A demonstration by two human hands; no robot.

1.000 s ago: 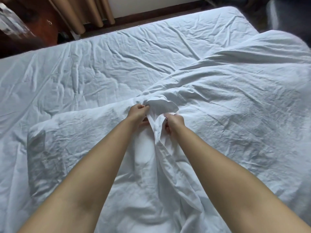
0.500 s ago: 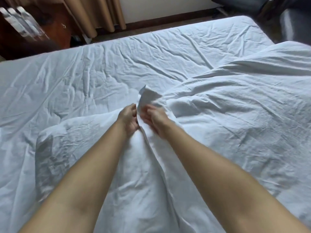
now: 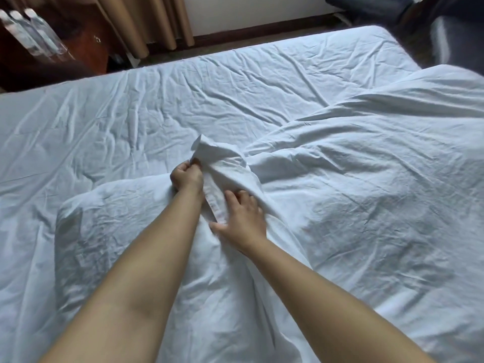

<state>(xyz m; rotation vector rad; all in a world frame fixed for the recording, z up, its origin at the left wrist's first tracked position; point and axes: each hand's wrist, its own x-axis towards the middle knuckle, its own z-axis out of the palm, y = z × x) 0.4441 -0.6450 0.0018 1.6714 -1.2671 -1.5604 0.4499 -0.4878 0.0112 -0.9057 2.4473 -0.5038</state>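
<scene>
Cover [image 3: 227, 163] corner stands up just beyond the left hand [image 3: 187, 176], which pinches it with fingers curled tight. Hem [image 3: 212, 199] runs from that corner back toward the body, passing between the two hands; long axis far-to-near, drifting slightly right. Right hand [image 3: 242, 218] sits nearer the body at the hem's near end, fingers bent on the fold, thumb beside the hem. Pinch or mere touch: cannot tell. Judgement: next move follows the hem bodyward, and the right hand is placed to lead.
</scene>
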